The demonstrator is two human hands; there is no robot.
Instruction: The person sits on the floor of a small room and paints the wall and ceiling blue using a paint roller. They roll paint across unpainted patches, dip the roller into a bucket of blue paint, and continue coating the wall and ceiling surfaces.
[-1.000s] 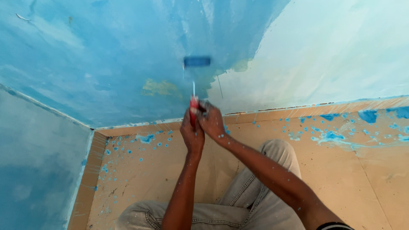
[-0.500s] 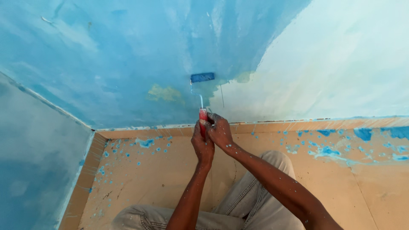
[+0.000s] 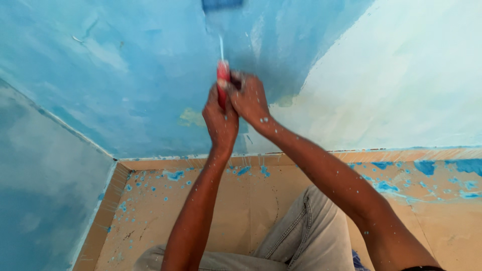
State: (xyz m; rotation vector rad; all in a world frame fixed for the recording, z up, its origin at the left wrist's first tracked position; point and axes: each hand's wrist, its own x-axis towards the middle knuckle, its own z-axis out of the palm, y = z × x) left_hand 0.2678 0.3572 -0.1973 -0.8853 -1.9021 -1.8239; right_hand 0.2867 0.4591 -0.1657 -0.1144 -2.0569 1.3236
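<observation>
Both hands grip a small paint roller with a red handle [image 3: 222,80]. My left hand [image 3: 220,123] wraps the lower handle, and my right hand [image 3: 249,98] closes over it from the right, just above. A thin metal shaft runs up to the blue roller head [image 3: 222,5], which presses against the blue-painted wall [image 3: 125,75] at the top edge of the view. The wall's right part [image 3: 401,75] is pale, whitish. White and blue paint specks dot both forearms.
A tan tiled floor [image 3: 165,221] spattered with blue paint lies below, edged by a tan skirting [image 3: 351,156]. A second blue wall [image 3: 40,190] meets the first at a corner on the left. My bent knee in grey jeans [image 3: 311,231] sits low in the middle.
Both hands have pushed the roller upward along the wall. The roller head has risen from mid-wall to the top edge of the view.
</observation>
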